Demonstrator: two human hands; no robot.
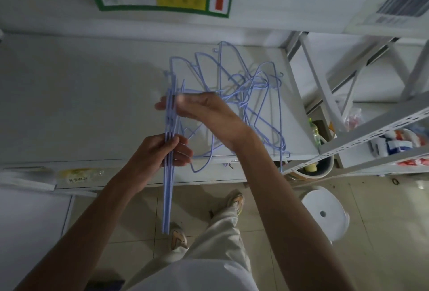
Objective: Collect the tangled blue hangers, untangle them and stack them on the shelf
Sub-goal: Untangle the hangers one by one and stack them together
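White and smooth, the shelf [92, 95] carries a loose tangle of hangers [250, 95], thin pale-blue wire bent into hooks and loops. The left hand [160, 151] has its fingers curled round an aligned bundle of hangers [167, 186] held upright at the shelf's front edge. The right hand [199, 109] pinches that bundle higher up. Label writing is blurred.

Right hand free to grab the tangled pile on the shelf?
Probably not yet. The right hand pinches the aligned bundle that the left hand grips; the tangled hangers lie unobstructed just beyond, on the shelf.
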